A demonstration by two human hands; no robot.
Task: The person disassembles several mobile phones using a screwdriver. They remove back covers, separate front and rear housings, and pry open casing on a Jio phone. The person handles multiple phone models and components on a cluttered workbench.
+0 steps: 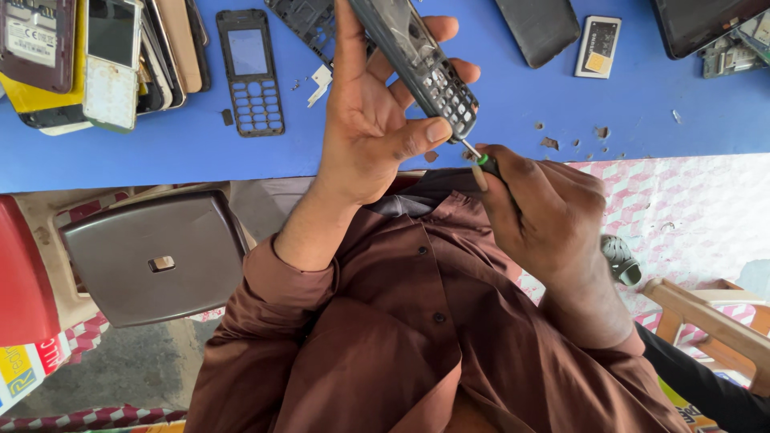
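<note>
A dark keypad phone body point(421, 64) is gripped in the closed left hand point(369, 120) above the blue tabletop point(513, 104), tilted so that its lower end is exposed. A small screwdriver point(479, 156) is pinched in the closed right hand point(545, 216), with its tip set against that end.

Left hand point(369, 112): grips a dark keypad phone point(421, 60), tilted, keypad end lowest, thumb pressed near that end.
Right hand point(545, 212): closed around a screwdriver point(480, 158) with a green collar; its metal tip touches the phone's lower end.
Table point(497, 112): blue top, strewn with small brown scraps near the hands.
Phone front cover point(251, 70): lies flat, left of the left hand, empty key holes showing.
Battery point(598, 46): lies beside a dark back cover point(537, 28), well right of the phone.
Phone stack point(104, 56): far left edge.
Stool point(156, 256): grey, below the table.
</note>
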